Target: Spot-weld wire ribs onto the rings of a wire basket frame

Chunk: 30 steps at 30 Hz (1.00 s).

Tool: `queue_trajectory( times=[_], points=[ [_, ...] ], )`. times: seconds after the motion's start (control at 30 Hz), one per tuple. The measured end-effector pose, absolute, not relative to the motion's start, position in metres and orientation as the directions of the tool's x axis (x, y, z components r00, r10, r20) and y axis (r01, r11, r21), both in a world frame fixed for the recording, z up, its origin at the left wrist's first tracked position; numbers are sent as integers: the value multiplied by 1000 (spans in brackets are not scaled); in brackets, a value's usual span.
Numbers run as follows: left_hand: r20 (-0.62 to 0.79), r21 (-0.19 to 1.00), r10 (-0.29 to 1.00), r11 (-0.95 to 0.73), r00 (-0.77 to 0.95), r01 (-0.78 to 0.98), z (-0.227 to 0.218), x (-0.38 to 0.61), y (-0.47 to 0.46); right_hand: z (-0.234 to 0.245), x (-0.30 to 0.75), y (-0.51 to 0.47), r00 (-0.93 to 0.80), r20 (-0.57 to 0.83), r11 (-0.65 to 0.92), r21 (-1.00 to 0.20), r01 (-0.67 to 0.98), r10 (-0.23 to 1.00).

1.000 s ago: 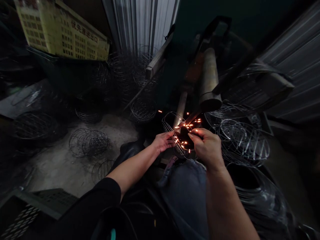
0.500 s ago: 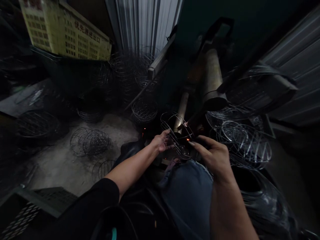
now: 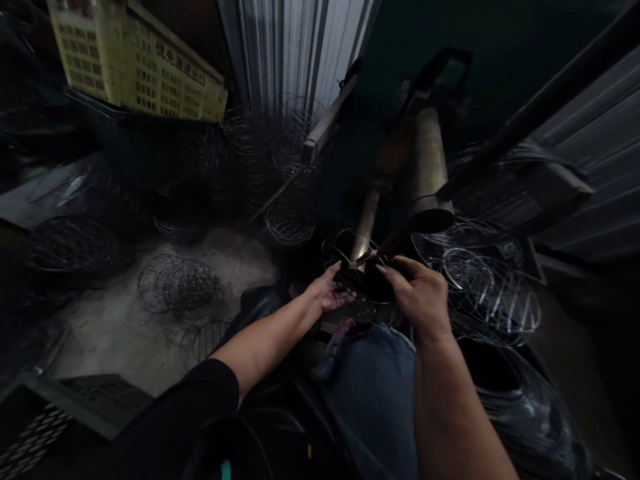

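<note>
The left hand (image 3: 330, 291) is spread, its fingers at the edge of a wire basket frame (image 3: 345, 250) in front of the lap. The right hand (image 3: 419, 293) curls around a dark welding electrode holder (image 3: 385, 245). More wire frames (image 3: 493, 300) lie heaped just to the right.

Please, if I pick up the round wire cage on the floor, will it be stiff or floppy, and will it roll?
The wire cage will probably feel light for its size, being mostly gaps between thin wires. It holds its rounded shape on the concrete floor, so it is likely springy, not floppy. Its curved form may rock or roll when pushed.
</note>
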<state>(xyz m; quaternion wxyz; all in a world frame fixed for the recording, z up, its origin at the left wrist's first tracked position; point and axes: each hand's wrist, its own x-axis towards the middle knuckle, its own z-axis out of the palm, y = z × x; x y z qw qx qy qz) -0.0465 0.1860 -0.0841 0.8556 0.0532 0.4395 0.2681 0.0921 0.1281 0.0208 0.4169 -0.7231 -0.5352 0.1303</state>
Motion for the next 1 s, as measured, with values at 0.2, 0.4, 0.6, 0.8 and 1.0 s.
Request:
queue_trajectory(
  times=[0.2,0.4,0.6,0.8,1.0],
  points=[
    [-745,300,470,870,473,-392,-81,-50,184,14,95,108,495,267,-57,-836,546,827],
    [-737,303,473,870,483,-388,-83,-50,184,-3,97,66,490,349,-86,-740,668,799],
    [-719,308,479,870,503,-386,-76,-54,187,-12,58,30,305,537,69,-567,821,787],
    [-659,478,647,754,383,-451,-61,-60,160,-19,-5,24,42,446,191,-464,865,894],
    [-505,738,822,569,262,-363,-62,-74,96,-26,-31,23,210,137,-166,-278,946,968]
  ],
)
